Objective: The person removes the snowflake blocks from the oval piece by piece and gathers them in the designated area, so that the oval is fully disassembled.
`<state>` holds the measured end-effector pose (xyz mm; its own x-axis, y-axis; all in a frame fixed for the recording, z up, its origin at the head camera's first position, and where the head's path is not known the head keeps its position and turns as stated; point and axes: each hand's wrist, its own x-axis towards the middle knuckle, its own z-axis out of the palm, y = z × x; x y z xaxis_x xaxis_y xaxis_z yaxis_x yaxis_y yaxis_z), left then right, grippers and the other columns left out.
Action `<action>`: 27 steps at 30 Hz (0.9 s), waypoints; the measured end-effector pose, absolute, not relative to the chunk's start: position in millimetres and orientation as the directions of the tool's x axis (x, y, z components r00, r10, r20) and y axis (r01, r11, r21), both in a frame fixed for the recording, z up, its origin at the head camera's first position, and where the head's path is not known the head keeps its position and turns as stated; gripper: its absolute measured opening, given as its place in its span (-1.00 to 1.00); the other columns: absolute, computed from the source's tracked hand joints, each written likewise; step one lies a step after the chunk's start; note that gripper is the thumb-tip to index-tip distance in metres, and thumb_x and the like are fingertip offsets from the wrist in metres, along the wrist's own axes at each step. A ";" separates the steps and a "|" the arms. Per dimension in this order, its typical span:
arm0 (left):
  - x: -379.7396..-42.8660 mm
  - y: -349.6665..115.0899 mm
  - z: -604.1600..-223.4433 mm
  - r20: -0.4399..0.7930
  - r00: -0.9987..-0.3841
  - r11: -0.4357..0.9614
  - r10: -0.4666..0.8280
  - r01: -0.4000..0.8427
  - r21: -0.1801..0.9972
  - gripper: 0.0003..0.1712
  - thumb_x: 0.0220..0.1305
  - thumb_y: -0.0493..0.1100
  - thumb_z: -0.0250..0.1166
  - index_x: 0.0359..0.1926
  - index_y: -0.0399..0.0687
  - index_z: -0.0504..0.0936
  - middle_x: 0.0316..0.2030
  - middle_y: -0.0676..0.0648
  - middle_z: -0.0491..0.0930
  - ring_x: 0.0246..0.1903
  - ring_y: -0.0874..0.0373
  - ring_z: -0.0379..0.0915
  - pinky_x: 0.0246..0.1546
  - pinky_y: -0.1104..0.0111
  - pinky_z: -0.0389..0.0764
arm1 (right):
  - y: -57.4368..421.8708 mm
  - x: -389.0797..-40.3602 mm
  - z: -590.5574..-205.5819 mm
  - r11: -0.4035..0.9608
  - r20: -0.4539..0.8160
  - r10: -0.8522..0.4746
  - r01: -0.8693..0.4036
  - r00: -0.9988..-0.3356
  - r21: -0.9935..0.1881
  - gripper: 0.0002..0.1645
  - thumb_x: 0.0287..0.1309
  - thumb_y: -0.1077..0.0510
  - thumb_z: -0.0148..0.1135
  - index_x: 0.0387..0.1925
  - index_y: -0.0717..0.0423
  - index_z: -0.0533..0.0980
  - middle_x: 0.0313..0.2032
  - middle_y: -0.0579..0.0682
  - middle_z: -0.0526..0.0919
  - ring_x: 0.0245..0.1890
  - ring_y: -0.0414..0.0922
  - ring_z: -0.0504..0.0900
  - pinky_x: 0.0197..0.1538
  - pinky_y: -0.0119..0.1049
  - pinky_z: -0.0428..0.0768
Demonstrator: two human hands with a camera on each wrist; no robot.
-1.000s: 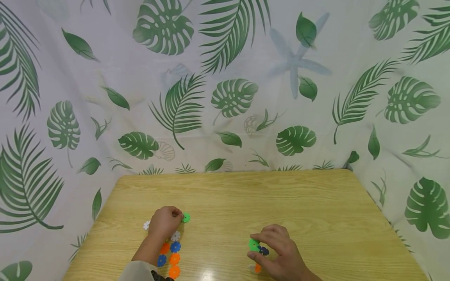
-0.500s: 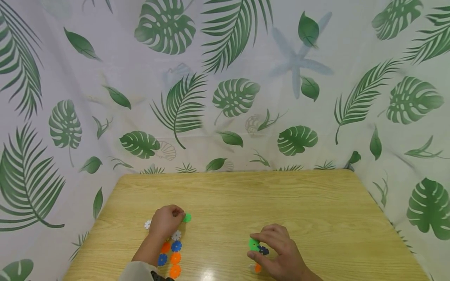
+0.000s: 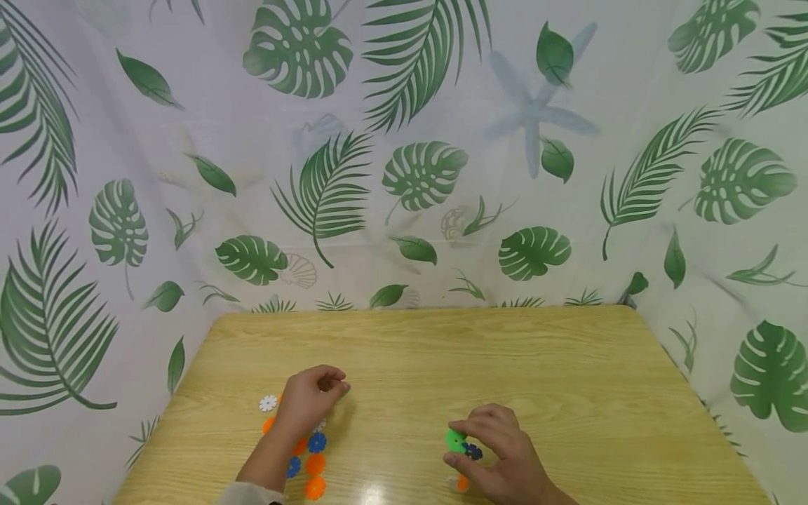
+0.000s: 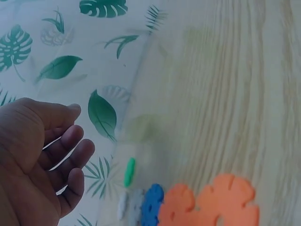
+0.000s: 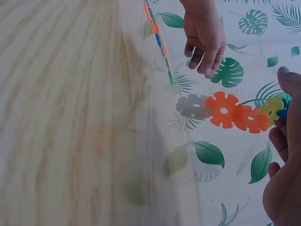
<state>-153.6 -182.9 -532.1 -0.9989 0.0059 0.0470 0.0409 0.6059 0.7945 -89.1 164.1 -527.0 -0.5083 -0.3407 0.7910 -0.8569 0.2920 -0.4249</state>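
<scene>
My right hand [image 3: 505, 449] pinches a chain of interlocking snowflake discs between thumb and fingers. Its green disc [image 3: 455, 440] and a dark blue disc [image 3: 472, 451] show at the fingertips. In the right wrist view the chain runs on through yellow [image 5: 271, 111], two orange [image 5: 223, 109] and a whitish disc [image 5: 193, 106]. Over the table at left, my left hand [image 3: 309, 401] has loosely bent fingers and nothing between them. Beneath it lie linked discs, with blue [image 3: 317, 442] and orange [image 3: 315, 464] ones showing. A green disc [image 4: 129, 172] stands out in the left wrist view; the hand hides it from the head.
The wooden table [image 3: 410, 358] reaches back to a leaf-print cloth [image 3: 353, 210], which also hangs along both sides. A white disc [image 3: 268, 403] and an orange disc [image 3: 268, 426] lie left of my left wrist.
My left hand has let go of the green disc and shifted up and right, now covering it in the head view. The right hand and its chain have stayed put.
</scene>
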 end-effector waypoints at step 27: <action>-118.6 -121.2 -489.5 0.118 -0.895 0.436 0.430 0.321 0.841 -0.85 0.36 -0.01 0.46 -0.08 0.29 0.75 -0.23 0.24 0.69 -0.22 0.28 0.61 -0.16 0.31 0.56 | 162.4 -87.5 -529.2 0.315 0.755 -0.381 -0.842 -0.534 -0.437 -0.57 0.15 0.00 0.58 0.04 -0.04 0.70 -0.22 -0.31 0.70 -0.11 -0.16 0.57 0.17 -0.26 0.36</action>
<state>-118.6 -121.2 -489.5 -0.8949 0.4302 0.1182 0.3208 0.4362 0.8407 -87.5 162.4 -529.2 -0.5341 -0.3806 0.7549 -0.8424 0.3151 -0.4372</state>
